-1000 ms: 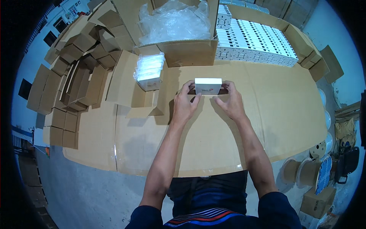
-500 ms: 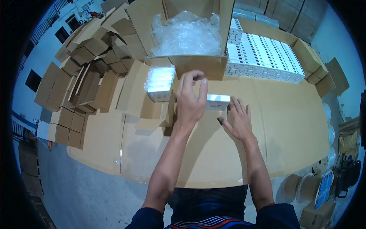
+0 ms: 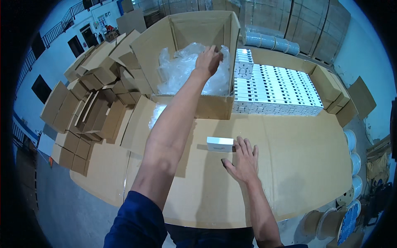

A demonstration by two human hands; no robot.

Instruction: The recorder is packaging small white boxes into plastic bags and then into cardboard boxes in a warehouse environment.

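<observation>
- Left hand [image 3: 208, 61] reaches into the large carton [image 3: 190, 41], fingers loosely curled over the plastic liner [image 3: 182, 70], gripping nothing visible.
- Right hand [image 3: 243, 162] lies flat on the surface [image 3: 297, 149], fingers open, tips touching the small white box [image 3: 220, 144].

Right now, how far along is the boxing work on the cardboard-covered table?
Done: rows of small white boxes fill the shallow cardboard tray. In hand: the right hand rests flat beside one small white box on the table, while the left hand reaches into the large cardboard carton of clear plastic bags. Left: flat cartons remain stacked.
</observation>
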